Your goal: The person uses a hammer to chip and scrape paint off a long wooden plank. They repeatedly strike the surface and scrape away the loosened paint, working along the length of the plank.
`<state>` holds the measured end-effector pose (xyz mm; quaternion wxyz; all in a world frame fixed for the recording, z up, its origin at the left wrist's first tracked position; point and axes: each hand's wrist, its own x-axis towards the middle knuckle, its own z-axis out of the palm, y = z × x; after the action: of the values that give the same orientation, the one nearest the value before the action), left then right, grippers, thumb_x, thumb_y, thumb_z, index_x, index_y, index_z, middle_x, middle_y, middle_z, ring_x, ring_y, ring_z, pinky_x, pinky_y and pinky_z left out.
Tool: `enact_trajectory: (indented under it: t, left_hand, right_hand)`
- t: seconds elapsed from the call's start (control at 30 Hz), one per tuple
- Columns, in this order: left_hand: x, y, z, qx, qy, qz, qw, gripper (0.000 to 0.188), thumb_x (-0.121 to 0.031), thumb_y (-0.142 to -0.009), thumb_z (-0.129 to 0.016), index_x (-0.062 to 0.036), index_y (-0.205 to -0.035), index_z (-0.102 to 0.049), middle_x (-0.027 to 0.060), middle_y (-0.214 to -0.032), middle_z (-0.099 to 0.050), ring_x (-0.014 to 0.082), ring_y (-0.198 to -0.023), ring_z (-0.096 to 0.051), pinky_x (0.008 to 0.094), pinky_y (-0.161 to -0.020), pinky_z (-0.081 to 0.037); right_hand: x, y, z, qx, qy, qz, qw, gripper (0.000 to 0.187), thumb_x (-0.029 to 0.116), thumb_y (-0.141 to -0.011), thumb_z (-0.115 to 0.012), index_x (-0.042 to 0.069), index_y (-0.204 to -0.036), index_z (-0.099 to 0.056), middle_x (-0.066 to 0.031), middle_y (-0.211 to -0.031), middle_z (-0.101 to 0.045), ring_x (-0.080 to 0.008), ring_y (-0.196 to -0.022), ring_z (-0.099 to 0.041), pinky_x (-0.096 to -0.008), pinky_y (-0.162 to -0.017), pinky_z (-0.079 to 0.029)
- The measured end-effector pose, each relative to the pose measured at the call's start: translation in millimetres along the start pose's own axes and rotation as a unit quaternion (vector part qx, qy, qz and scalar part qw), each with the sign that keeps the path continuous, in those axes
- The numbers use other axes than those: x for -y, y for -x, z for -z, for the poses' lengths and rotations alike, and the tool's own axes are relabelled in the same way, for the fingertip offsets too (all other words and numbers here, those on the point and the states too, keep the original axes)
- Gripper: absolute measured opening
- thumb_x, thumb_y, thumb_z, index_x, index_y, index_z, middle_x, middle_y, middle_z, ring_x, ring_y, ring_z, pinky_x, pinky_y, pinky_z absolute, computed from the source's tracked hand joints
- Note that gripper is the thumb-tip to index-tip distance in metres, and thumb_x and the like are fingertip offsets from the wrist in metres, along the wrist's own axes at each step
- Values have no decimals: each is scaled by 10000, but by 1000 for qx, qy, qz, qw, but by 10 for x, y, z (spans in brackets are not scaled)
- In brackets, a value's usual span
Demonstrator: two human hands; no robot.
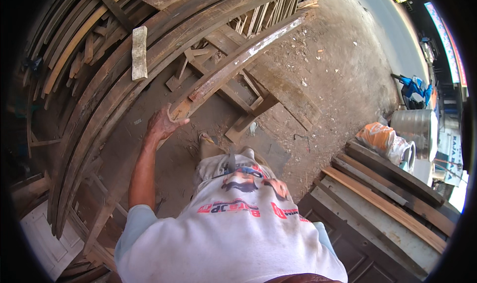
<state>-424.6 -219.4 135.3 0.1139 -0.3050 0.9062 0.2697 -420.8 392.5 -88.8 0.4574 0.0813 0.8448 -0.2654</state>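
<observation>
My left hand is closed round the near end of a long wooden beam. The beam slants away to the upper right, with flaking white paint along its far part and a chipped, reddish patch close to my fingers. Beneath it lie crossed wooden pieces and a wide weathered plank. A short pale block rests across the long timbers to the left of the beam. My right hand does not show; my torso fills the lower middle.
Stacked boards crowd the far left. At the right, several planks lie above a dark panelled door. Beyond them are an orange and white sack and a ribbed metal drum. Debris litters the dirt floor.
</observation>
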Motion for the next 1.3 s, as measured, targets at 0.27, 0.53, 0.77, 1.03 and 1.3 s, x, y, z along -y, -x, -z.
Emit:
enact_trajectory:
  t: [0.27, 0.53, 0.77, 1.03, 1.3]
  left_hand:
    - [-591, 399, -307, -82, -101, 111, 985, 697, -409, -774, -831, -51, -1284, -517, 263, -1120, -699, 424, -1093, -674, 516, -911, -544]
    - [-621, 726, -553, -95, -127, 112, 981, 684, -425, -772, -815, -83, -1279, -509, 218, -1107, -718, 433, -1065, -682, 531, -892, -543]
    - [-746, 812, -670, -143, -128, 79, 978, 586, -410, -805, -778, -81, -1228, -540, 217, -1062, -726, 409, -1007, -711, 530, -880, -552]
    - [-674, 765, -716, -142, -143, 71, 977, 603, -419, -815, -775, -71, -1250, -543, 212, -1102, -712, 398, -1040, -700, 518, -896, -550]
    - [-734, 884, -603, -108, -89, 27, 990, 770, -486, -790, -795, -29, -1335, -500, 232, -1185, -661, 412, -1087, -656, 508, -948, -524]
  right_hand:
    - [-603, -767, 102, 13, -13, 121, 993, 520, 403, -925, -638, -99, -792, -673, -233, -722, -678, -314, -672, -671, -462, -634, -509]
    - [-380, -416, 518, 21, -42, -2, 999, 540, 430, -911, -667, -50, -664, -647, -171, -628, -649, -238, -536, -626, -439, -520, -489]
    - [-143, 80, 811, 0, -90, -16, 996, 414, 359, -957, -679, -40, -944, -571, -60, -653, -589, -173, -524, -582, -352, -482, -478]
    - [281, 402, 812, -82, -210, 51, 973, 536, 443, -934, -695, -53, -1115, -600, -51, -722, -614, -132, -591, -571, -306, -534, -466]
    - [874, 1154, 1188, -150, -227, 96, 957, 501, 358, -958, -708, -35, -1246, -591, -31, -754, -601, -97, -600, -546, -281, -529, -449]
